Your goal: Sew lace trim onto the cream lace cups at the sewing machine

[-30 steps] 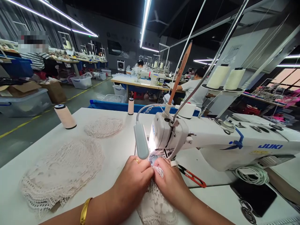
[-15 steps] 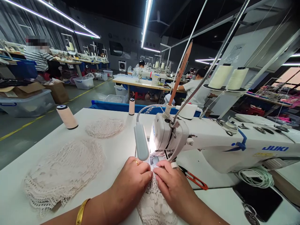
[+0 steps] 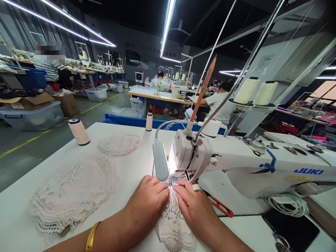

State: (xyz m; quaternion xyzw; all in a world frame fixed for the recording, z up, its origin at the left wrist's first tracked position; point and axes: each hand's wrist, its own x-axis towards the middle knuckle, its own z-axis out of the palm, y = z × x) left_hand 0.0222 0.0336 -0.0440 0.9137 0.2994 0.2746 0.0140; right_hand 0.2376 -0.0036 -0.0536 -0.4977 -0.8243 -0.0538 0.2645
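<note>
A cream lace piece point(image 3: 172, 224) lies on the white table point(image 3: 126, 168) under the needle end of a white JUKI sewing machine point(image 3: 236, 161). My left hand point(image 3: 147, 206), with a gold ring and a gold bangle on the wrist, pinches the lace's upper left edge. On the right, my right hand point(image 3: 195, 210) presses and grips the same lace just in front of the presser foot. Both sets of fingertips meet close to the needle, lit by the grey gooseneck lamp point(image 3: 160, 165).
A large stack of lace pieces point(image 3: 73, 192) and a smaller one point(image 3: 119, 144) lie to the left. Two thread cones point(image 3: 78, 131) point(image 3: 149, 121) stand at the table's far side. Red thread snips point(image 3: 222, 207) lie beside my right hand. Other people work at distant tables.
My hands have stayed at the needle, shifting slightly as they adjust the lace. The camera has tilted a little, so everything sits somewhat lower and further right.
</note>
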